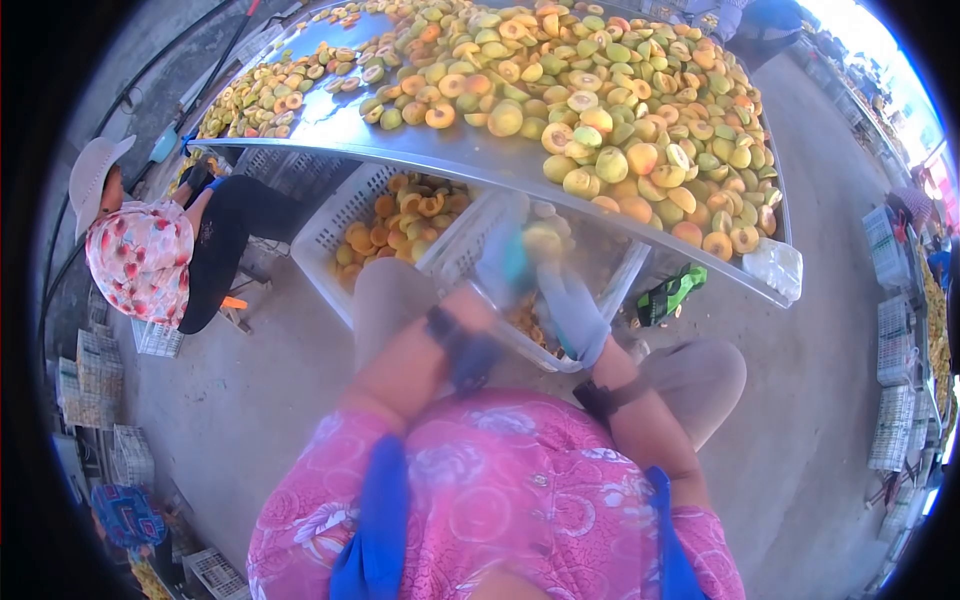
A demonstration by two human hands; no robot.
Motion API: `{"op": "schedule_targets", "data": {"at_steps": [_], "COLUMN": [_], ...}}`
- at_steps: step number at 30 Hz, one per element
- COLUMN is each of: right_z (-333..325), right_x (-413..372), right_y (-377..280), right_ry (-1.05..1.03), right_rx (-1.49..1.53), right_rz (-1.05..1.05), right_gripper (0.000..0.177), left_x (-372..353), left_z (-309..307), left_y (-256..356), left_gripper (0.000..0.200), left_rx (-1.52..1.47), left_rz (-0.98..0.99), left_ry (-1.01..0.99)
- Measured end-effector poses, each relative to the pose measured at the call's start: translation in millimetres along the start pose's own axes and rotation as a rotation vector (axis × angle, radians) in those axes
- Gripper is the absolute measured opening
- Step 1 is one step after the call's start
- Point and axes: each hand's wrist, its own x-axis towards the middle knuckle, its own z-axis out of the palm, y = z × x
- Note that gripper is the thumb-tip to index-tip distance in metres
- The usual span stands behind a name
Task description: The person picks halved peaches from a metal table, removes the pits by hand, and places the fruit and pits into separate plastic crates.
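Both hands wear light gloves and hang over a white crate (628, 278) below the metal table's front edge. My left hand (503, 262), smeared by motion, has a teal patch on its glove; its fingers cannot be made out. My right hand (572, 305) is close beside it, with the fingers pointing up towards a blurred yellowish fruit (543, 243). Whether either hand grips that fruit is too blurred to tell. Brownish pieces lie in the crate under my hands. To the left, another white crate (318, 235) holds orange and yellow fruit halves (405, 215).
A metal table (400, 150) bears heaps of halved fruit (620, 120). At its right corner hangs a clear plastic bag (775, 268). A green and black bag (672, 295) lies beneath. A person in a cap (140, 250) sits at the left; stacked crates (893, 330) stand far right.
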Motion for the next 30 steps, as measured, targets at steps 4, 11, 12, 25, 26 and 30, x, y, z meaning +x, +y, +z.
{"op": "schedule_targets", "data": {"at_steps": [4, 11, 12, 25, 26, 30], "right_z": [-1.6, -12.2, -12.5, -3.6, -5.9, -17.7], "right_x": [3.0, -2.0, -3.1, 10.4, 11.8, -5.1], "right_y": [3.6, 0.5, 0.8, 31.1, 32.5, 12.6], "right_ry": [-0.036, -0.238, -0.271, -0.084, -0.153, -0.329], "right_rx": [0.147, 0.394, 0.434, 0.230, 0.196, 0.444], "right_rz": [0.060, 0.109, 0.150, -0.057, -0.148, 0.112], "right_gripper": [0.035, 0.029, 0.028, 0.028, 0.028, 0.029], "left_x": [-4.9, -11.1, -10.6, -13.6, -14.6, -20.6], "left_z": [20.4, 30.5, 31.4, 33.0, 35.0, 38.7], "left_y": [-6.8, 14.1, 11.9, 1.9, 0.9, 8.1], "left_gripper": [0.040, 0.035, 0.035, 0.036, 0.037, 0.039], "left_rx": [0.388, 0.324, 0.325, 0.715, 0.802, 0.542], "left_rz": [0.230, 0.027, 0.023, 0.191, 0.267, 0.102], "left_ry": [0.139, 0.037, 0.037, 0.101, 0.107, 0.063]}}
